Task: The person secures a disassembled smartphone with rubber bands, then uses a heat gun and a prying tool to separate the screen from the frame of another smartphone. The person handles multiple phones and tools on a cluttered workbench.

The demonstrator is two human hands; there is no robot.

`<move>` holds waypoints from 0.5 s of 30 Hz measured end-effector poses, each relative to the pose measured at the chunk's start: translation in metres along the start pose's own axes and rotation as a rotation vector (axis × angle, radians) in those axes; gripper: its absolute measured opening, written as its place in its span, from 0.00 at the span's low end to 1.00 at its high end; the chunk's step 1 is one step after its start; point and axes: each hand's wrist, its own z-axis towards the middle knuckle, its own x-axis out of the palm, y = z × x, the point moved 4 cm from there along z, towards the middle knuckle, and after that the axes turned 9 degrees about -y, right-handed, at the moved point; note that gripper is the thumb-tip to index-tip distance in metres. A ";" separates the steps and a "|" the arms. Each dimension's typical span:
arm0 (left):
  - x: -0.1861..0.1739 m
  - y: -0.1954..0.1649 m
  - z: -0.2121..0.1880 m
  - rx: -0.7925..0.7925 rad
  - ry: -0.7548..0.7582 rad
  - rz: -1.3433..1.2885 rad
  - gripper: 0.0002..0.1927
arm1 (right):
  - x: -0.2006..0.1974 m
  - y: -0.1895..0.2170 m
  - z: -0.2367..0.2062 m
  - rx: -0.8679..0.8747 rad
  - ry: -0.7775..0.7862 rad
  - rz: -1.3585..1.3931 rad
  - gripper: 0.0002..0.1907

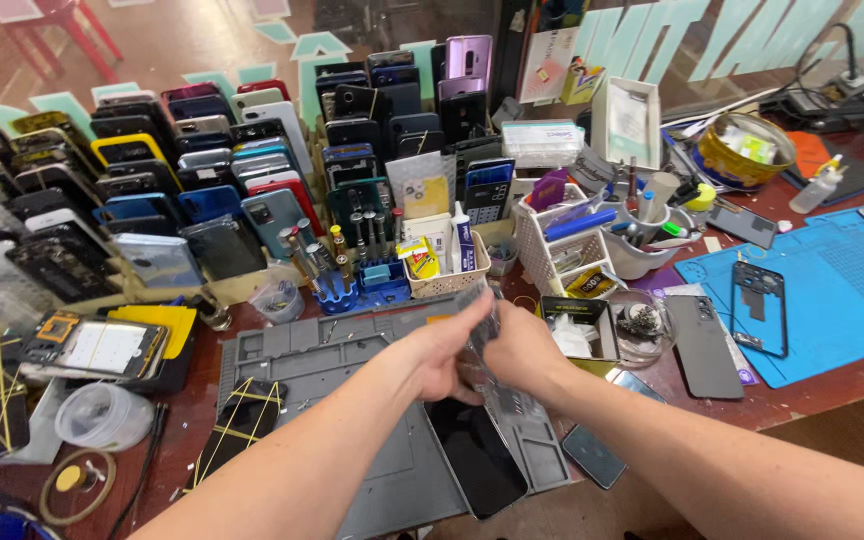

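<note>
Together hands (487, 350) grip clear, glossy, crinkled plastic film (479, 315).

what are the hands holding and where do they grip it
Both hands hold a thin clear plastic sheet between them above the grey work mat. The left hand pinches its left edge and the right hand its right edge; motion blur hides finer detail.

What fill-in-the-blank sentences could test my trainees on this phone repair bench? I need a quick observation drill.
1. Both hands, left hand and right hand, hold a clear plastic sheet above the ____ work mat.
2. A dark phone lies screen-up on that mat, directly ____ the hands.
3. The phone frame rests on a ____ mat to the right.

Missing words: grey; below; blue
</note>
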 end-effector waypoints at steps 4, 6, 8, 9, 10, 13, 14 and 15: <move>0.006 -0.062 -0.017 0.246 -0.034 -0.102 0.36 | -0.020 0.030 0.029 0.062 0.123 0.344 0.24; 0.005 -0.083 -0.016 0.344 0.025 -0.115 0.29 | -0.034 0.022 0.040 0.236 0.214 0.512 0.23; 0.013 -0.100 -0.010 0.358 0.187 -0.239 0.22 | -0.051 0.011 0.056 0.213 0.063 0.939 0.21; 0.014 -0.106 -0.007 0.367 0.261 -0.307 0.18 | -0.069 -0.007 0.060 0.187 -0.173 0.782 0.20; 0.012 -0.108 -0.003 0.337 0.228 -0.326 0.17 | -0.088 -0.027 0.061 0.161 -0.398 0.620 0.19; 0.014 -0.108 0.005 0.280 0.166 -0.385 0.13 | -0.129 -0.101 0.028 0.322 -0.884 0.013 0.17; 0.013 -0.106 0.008 0.284 0.158 -0.407 0.12 | -0.131 -0.128 0.011 0.437 -0.913 -0.088 0.16; 0.012 -0.105 0.009 0.288 0.150 -0.429 0.11 | -0.128 -0.153 -0.005 0.551 -0.937 -0.189 0.15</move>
